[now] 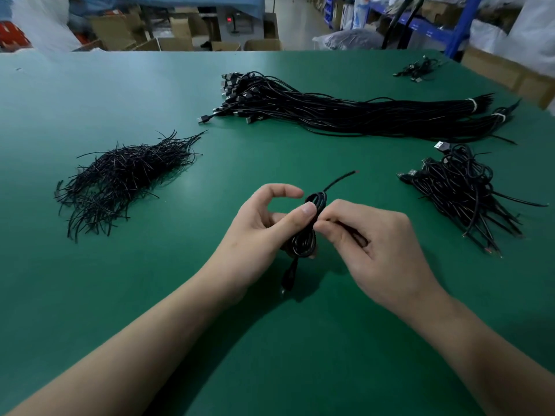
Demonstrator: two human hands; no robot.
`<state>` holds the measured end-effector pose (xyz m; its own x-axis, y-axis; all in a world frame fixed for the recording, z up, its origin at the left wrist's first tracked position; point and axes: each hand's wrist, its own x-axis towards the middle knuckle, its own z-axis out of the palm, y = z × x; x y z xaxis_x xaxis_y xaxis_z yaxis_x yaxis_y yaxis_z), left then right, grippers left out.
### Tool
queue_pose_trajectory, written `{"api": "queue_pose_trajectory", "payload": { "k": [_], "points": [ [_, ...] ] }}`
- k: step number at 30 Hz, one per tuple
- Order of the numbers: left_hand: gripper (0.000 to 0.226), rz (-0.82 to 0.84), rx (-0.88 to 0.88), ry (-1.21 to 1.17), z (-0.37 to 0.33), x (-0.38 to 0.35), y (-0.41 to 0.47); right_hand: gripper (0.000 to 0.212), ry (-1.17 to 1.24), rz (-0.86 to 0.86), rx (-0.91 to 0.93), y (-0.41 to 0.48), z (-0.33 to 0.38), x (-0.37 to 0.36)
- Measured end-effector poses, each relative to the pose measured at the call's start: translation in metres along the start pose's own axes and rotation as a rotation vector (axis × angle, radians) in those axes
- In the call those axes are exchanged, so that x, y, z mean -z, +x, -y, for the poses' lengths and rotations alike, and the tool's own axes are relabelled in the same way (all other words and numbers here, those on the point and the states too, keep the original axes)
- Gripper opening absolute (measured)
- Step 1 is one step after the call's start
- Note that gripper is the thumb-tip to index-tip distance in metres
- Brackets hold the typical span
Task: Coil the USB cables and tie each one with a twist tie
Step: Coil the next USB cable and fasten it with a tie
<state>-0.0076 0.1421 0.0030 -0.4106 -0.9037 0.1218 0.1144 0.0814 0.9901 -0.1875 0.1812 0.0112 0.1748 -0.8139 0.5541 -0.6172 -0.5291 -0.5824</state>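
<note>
A coiled black USB cable is held just above the green table, near the middle. My left hand grips the coil, its thumb pressed across the bundle. My right hand pinches a thin black twist tie at the coil's right side, with the tie's tail running under its fingers. One cable end sticks up and away from the coil; the plug end hangs below it.
A pile of black twist ties lies at the left. A long bundle of uncoiled cables stretches across the back. Coiled cables are heaped at the right. A few more cables sit far back right. Boxes and shelving stand beyond the table.
</note>
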Motion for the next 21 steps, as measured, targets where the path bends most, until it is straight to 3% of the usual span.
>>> {"api": "queue_pose_trajectory", "payload": {
  "k": [4, 7, 9, 17, 21],
  "points": [
    [0.024, 0.061, -0.120, 0.120, 0.004, 0.003, 0.000, 0.025, 0.362, 0.063, -0.312, 0.002, -0.007, -0.002],
    [0.036, 0.097, -0.254, 0.512, 0.007, 0.005, 0.001, 0.027, 0.679, 0.095, -0.581, 0.004, -0.010, 0.000],
    [0.038, 0.040, -0.302, 0.669, 0.007, 0.004, 0.002, 0.027, 0.752, 0.133, -0.655, 0.003, -0.012, 0.000],
    [0.021, -0.119, -0.500, 0.782, 0.005, -0.002, -0.001, 0.044, 0.419, 0.022, -0.520, -0.001, -0.002, -0.019],
    [0.017, -0.161, -0.534, 0.820, 0.007, -0.005, 0.000, 0.048, 0.369, -0.029, -0.468, 0.001, 0.000, -0.016]
  ]
}}
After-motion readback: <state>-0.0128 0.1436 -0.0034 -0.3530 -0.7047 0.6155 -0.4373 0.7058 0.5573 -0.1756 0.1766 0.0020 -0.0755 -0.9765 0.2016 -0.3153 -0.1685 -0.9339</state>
